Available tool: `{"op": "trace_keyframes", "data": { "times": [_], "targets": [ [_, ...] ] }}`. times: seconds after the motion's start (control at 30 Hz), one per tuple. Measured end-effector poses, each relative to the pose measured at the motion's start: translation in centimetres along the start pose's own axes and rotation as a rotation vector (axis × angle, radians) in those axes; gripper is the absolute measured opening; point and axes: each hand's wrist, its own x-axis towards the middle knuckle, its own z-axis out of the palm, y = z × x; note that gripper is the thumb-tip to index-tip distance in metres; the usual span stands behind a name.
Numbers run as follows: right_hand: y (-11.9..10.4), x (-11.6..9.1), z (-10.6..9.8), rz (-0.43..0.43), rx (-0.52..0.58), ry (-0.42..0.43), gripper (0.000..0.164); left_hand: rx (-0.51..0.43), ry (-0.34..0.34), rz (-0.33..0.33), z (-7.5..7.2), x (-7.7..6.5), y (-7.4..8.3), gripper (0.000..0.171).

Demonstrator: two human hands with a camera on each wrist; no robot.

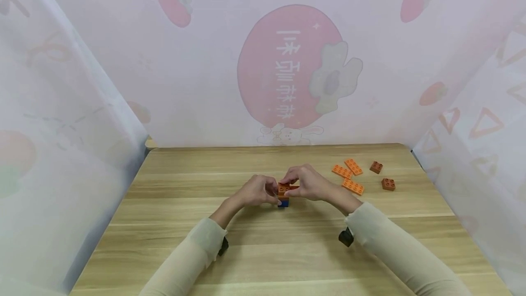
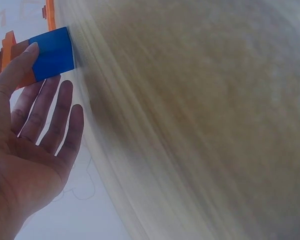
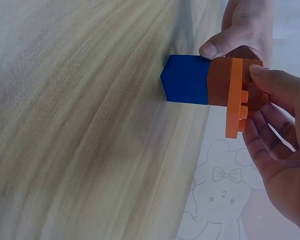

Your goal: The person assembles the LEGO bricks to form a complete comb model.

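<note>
A small stack of toy building bricks stands on the table in front of the person. At its base is a blue brick (image 3: 185, 80), with a brown brick (image 3: 218, 85) above it. An orange plate brick (image 3: 233, 110) lies over that and juts out to one side, and another brown brick (image 3: 252, 95) tops the stack. The left hand (image 1: 256, 191) holds the lower part, its thumb near the seam of the blue and brown bricks. From the other side, the right hand (image 1: 311, 184) pinches the top brown brick between thumb and fingers.
To the right on the wooden table (image 1: 172, 223) lie several loose orange plate bricks (image 1: 353, 187) and two brown bricks (image 1: 388, 184). Patterned white cloth (image 1: 197, 81) hangs along the back and both sides.
</note>
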Motion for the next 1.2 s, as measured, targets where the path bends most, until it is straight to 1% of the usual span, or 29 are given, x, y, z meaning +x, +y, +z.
{"op": "trace_keyframes", "data": {
  "times": [0.17,0.4,0.63,0.83,1.0,1.1,1.2],
  "targets": [
    [0.0,-0.1,0.2,0.016,0.017,-0.004,0.028,-0.009,0.001,0.001,0.0,-0.2,0.0,0.021],
    [0.1,-0.2,0.2,-0.003,0.006,0.004,0.027,0.005,0.000,0.002,0.0,-0.2,0.0,0.021],
    [0.3,-0.4,0.4,0.007,0.014,0.020,0.030,0.000,0.000,0.004,0.0,-0.1,-0.1,0.021],
    [0.6,-0.7,0.5,-0.023,0.007,0.033,0.034,0.003,-0.005,0.006,0.1,0.0,0.0,0.021],
    [1.1,-1.1,0.5,-0.062,0.013,0.062,0.038,0.010,-0.003,0.015,0.1,-0.1,0.0,0.021],
    [1.3,-1.4,0.3,-0.060,0.036,0.083,0.039,0.007,0.005,0.016,0.0,-0.1,0.0,0.022],
    [1.3,-1.8,-0.1,-0.040,0.058,0.094,0.039,0.005,0.005,0.007,0.1,0.0,-0.1,0.023]
  ]
}}
